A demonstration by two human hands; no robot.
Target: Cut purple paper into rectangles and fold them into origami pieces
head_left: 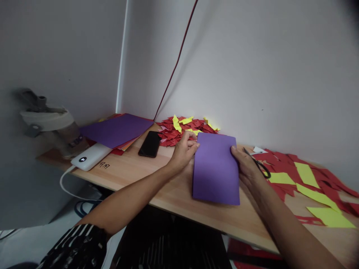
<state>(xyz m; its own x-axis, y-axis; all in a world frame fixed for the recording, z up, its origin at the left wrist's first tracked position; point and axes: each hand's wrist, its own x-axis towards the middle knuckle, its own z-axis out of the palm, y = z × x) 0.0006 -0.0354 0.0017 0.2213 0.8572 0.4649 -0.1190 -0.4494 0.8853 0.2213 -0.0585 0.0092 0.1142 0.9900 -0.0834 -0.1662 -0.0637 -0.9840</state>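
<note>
A wooden desk (pixel 129 170) bore a heap of red and yellow paper scraps (pixel 171 140). Before it, purple paper (pixel 215 168) was between both hands. The right hand (pixel 244 162) gripped its right edge, thumb in front; the left hand (pixel 183 149), half curled, met its upper left edge, grip unclear. A black smartphone (pixel 150 144) lay leftward.

Soft, greyish light — faint shadow beside the cable (pixel 177 63) — blurry bottle (pixel 47 121), far left.
</note>
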